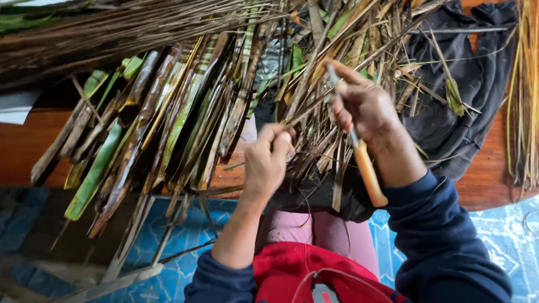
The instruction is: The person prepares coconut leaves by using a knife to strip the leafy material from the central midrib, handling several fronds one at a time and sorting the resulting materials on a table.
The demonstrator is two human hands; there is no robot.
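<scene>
My right hand [362,106] grips a knife with an orange-tan handle [369,174]; its blade points up into a heap of dry and green palm leaf strips [179,112]. My left hand [266,160] pinches one thin dry leaf strip [314,104] that runs up to the right, toward the knife blade. Both hands are over my lap, where dark cloth and leaf scraps lie. I wear dark blue sleeves, a red top and pink trousers.
A bundle of thin brown midribs [112,28] lies across the top left. A black cloth [466,84] is spread at the right on the wooden floor [22,146]. More pale strips [525,90] hang at the far right. A blue patterned mat [168,252] lies below.
</scene>
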